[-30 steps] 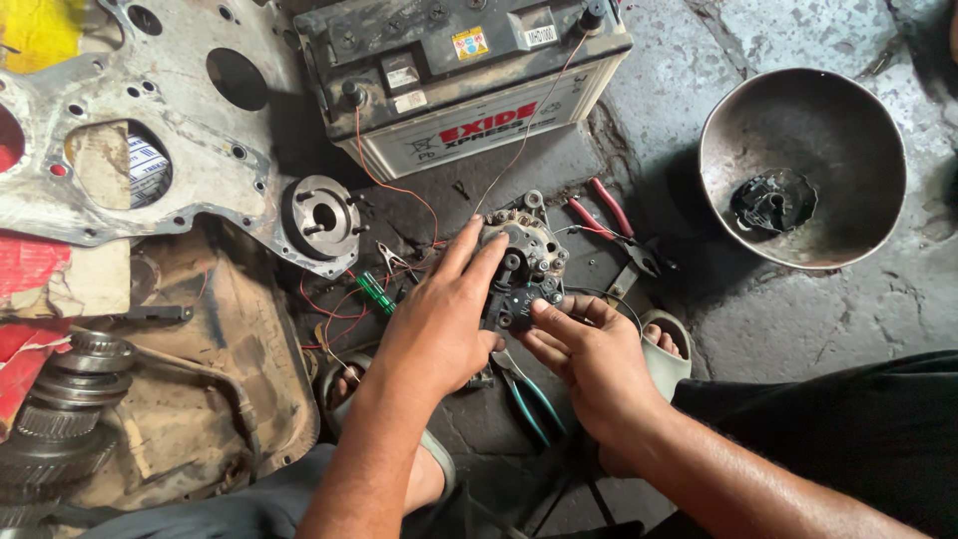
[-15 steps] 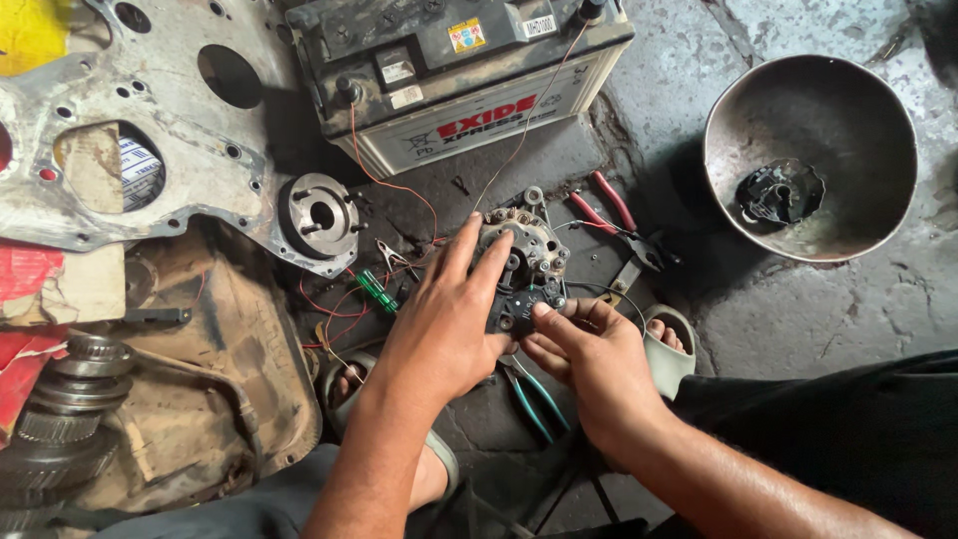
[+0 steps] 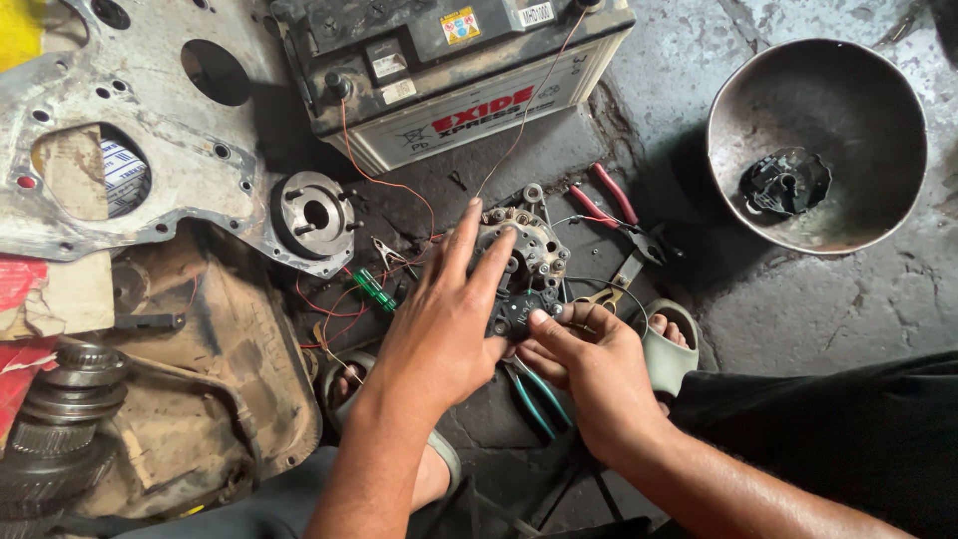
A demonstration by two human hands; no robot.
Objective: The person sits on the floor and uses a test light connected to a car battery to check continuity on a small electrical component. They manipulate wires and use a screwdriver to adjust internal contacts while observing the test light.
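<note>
Alternator part (image 3: 524, 262) on the floor between both hands: left hand (image 3: 444, 319) laid flat over it with fingers spread, right hand (image 3: 589, 359) pinching its black piece, red pliers (image 3: 611, 205) just beyond, battery (image 3: 449, 70) and bowl (image 3: 878, 120) farther off.

Battery (image 3: 449, 70) top centre: white case, red side lettering, small yellow-red sticker (image 3: 460, 24), white labels (image 3: 396, 91) on top.

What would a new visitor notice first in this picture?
First, the two hands in the middle: the left hand lies over a round metal electrical part on the floor, and the right hand pinches its dark lower piece. Behind them stands a large car battery with thin wires, and a big metal bowl sits at upper right.
</note>
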